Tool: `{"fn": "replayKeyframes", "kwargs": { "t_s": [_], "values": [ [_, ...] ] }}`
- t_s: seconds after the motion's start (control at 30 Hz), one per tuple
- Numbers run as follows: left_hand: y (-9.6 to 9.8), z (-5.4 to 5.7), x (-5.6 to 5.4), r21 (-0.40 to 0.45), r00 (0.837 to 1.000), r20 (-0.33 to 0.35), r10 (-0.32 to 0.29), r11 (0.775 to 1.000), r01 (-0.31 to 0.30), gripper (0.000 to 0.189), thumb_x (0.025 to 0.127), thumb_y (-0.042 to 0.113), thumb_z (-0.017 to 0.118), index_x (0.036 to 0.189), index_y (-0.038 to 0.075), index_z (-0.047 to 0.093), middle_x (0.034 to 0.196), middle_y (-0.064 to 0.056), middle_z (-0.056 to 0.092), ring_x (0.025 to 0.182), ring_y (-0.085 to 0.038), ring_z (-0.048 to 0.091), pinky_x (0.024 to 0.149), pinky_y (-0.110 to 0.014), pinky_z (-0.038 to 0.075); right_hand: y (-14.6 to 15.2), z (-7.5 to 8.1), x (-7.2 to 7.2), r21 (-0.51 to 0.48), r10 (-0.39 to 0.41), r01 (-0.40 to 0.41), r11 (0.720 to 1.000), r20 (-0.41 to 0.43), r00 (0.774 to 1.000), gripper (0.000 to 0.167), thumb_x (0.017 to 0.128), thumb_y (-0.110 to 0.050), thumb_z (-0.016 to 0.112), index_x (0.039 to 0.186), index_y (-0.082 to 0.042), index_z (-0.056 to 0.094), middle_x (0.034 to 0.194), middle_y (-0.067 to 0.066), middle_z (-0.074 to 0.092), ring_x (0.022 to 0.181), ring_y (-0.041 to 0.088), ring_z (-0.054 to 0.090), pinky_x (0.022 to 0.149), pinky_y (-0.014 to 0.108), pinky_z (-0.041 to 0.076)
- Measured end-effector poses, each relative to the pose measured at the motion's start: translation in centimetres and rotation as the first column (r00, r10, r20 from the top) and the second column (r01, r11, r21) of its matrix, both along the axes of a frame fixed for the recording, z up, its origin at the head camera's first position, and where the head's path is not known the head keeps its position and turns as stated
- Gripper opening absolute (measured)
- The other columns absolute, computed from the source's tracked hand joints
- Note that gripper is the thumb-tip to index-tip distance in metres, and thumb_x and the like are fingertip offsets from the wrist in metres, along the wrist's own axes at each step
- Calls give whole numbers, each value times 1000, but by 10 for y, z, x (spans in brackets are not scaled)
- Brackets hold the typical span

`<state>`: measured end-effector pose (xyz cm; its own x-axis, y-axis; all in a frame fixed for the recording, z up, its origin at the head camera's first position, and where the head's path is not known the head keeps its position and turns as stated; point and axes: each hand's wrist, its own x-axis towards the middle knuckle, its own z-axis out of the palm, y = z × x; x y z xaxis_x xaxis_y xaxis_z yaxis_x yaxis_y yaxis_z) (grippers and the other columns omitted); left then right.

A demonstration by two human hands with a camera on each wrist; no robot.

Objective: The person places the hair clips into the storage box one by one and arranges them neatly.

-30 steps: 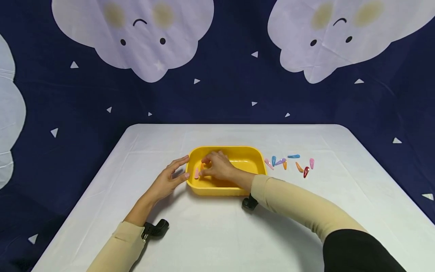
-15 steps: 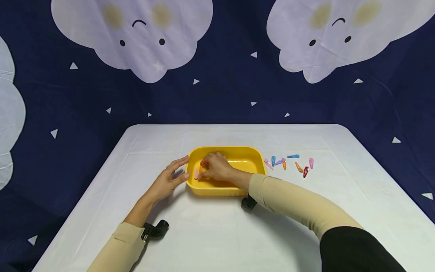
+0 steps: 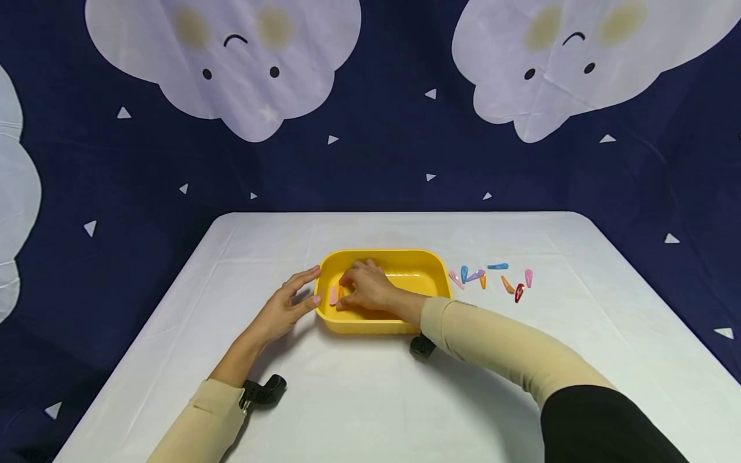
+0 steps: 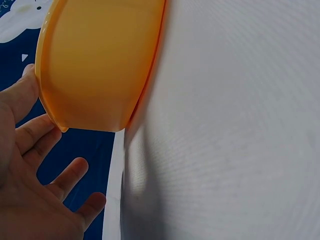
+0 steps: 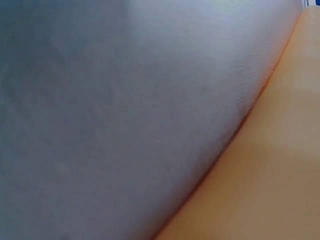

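Note:
A yellow plastic tray (image 3: 417,325) stands on the white table. My left hand (image 3: 282,313) touches its left rim with thumb and fingertips, the fingers fairly straight; in the left wrist view the hand (image 4: 37,165) has its fingers spread at the tray's edge (image 4: 100,65). Inside the tray, at the left end, my right hand (image 3: 370,287) pinches an orange hair clip (image 3: 341,292), partly hidden by the fingers. A pink hair clip (image 3: 333,296) lies just left of it. From the right wrist, only the tray's outer wall (image 5: 270,185) and the tabletop show, not the hand.
Right of the tray lie several loose hair clips, among them a blue one (image 3: 498,266), a purple one (image 3: 476,275), a red one (image 3: 519,293) and a pink one (image 3: 529,278). The white table (image 3: 359,399) ends at a dark blue cloud-print cloth (image 3: 382,173).
My right hand has shifted slightly left and down inside the tray, with the orange hair clip at its fingertips drawing nearer the pink one. The left hand stays at the rim.

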<state>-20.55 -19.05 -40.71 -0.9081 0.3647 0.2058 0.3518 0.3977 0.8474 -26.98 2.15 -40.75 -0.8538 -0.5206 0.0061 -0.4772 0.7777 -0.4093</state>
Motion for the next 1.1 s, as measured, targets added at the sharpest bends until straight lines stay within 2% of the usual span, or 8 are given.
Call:
{"fn": "replayKeyframes", "kwargs": {
  "t_s": [0.27,0.67,0.9,1.1],
  "values": [
    [0,0,0,0,1000,6,7,1000,-7,55,93,21,60,142,7,41,152,-9,34,145,-32,21,114,-62,17,-1,0,2,40,3,-2,999,-15,1000,54,71,-48,78,112,-14,68,109,-1,57,103,20,44,87,32,35],
    [0,-1,-1,0,1000,16,8,1000,-8,56,93,22,60,143,8,41,153,-9,34,145,-32,21,114,-62,16,-1,1,1,45,-7,7,999,-4,1000,58,71,-51,77,115,-15,67,109,0,56,103,20,43,87,32,35],
    [0,0,-1,-3,1000,7,6,1000,-6,55,92,21,60,142,7,41,152,-9,34,145,-32,21,115,-59,17,1,7,-1,2,-9,9,1000,-18,1000,59,73,-49,77,119,-13,65,113,2,59,100,20,43,86,32,35],
    [0,2,0,-16,1000,5,6,1000,-6,56,92,21,61,142,6,42,152,-10,34,144,-33,21,115,-58,19,5,14,-1,-73,-24,23,997,-11,1000,57,74,-46,77,119,-13,64,116,4,62,106,22,46,95,37,37]
  ]
}}
